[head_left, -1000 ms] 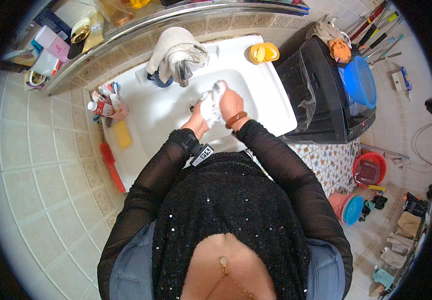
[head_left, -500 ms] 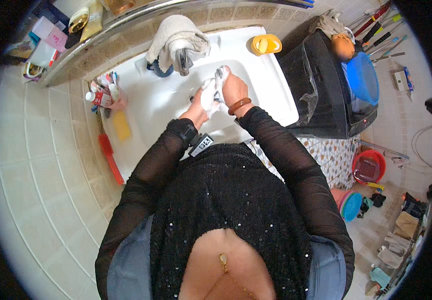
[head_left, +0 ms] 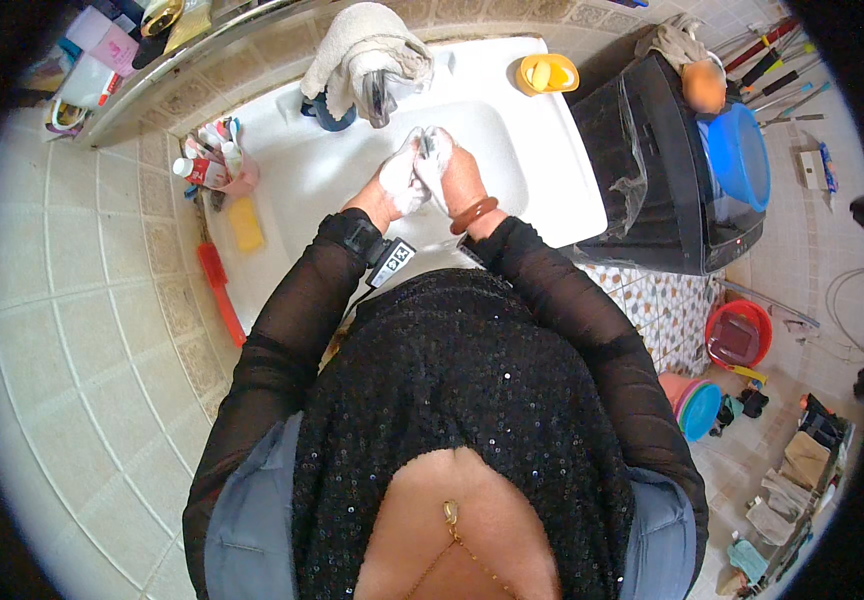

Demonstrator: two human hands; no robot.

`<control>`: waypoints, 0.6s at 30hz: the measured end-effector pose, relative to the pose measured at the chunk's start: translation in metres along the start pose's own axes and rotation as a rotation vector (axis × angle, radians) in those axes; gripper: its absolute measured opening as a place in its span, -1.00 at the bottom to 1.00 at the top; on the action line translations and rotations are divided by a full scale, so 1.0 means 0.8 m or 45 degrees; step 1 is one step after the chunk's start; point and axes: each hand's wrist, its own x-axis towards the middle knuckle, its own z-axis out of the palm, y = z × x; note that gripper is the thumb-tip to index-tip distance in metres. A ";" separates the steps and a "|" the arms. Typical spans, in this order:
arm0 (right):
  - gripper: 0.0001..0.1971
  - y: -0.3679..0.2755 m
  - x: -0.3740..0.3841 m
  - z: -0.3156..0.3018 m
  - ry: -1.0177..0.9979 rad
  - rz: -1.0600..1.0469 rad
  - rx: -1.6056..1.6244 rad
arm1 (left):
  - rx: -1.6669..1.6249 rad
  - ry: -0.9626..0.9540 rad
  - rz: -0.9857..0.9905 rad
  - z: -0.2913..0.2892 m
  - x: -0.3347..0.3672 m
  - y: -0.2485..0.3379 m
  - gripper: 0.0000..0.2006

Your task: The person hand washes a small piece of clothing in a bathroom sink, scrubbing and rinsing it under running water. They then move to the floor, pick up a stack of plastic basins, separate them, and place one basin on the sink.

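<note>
In the head view, the left hand [head_left: 395, 190] and right hand [head_left: 460, 172] meet over the white sink [head_left: 287, 225], both coated in white lather [head_left: 402, 178]. Their fingers [head_left: 440, 147] are curled inward and pressed against each other; something narrow and dark shows between them, but I cannot tell what it is or whether either hand grips it. The lather lies on the fingers themselves and over the palms. Just beyond the fingers, a little to their left, is the metal faucet [head_left: 379, 108], with a pale towel [head_left: 367, 48] draped over it. Farther out to their right, a yellow soap dish [head_left: 563, 73] sits at the sink's far corner, holding a pale yellow piece [head_left: 541, 76]. Well to the left of the fingers are a pink cup [head_left: 244, 180] of tubes and brushes, a yellow block [head_left: 246, 224] and, nearer the body, a red brush [head_left: 219, 290]. A black machine [head_left: 667, 165] stands right of the fingers, past the sink's edge.
</note>
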 end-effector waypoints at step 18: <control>-0.79 -0.011 -0.008 -0.032 -0.048 0.092 -0.261 | -0.067 0.445 0.428 0.026 0.020 -0.035 -0.74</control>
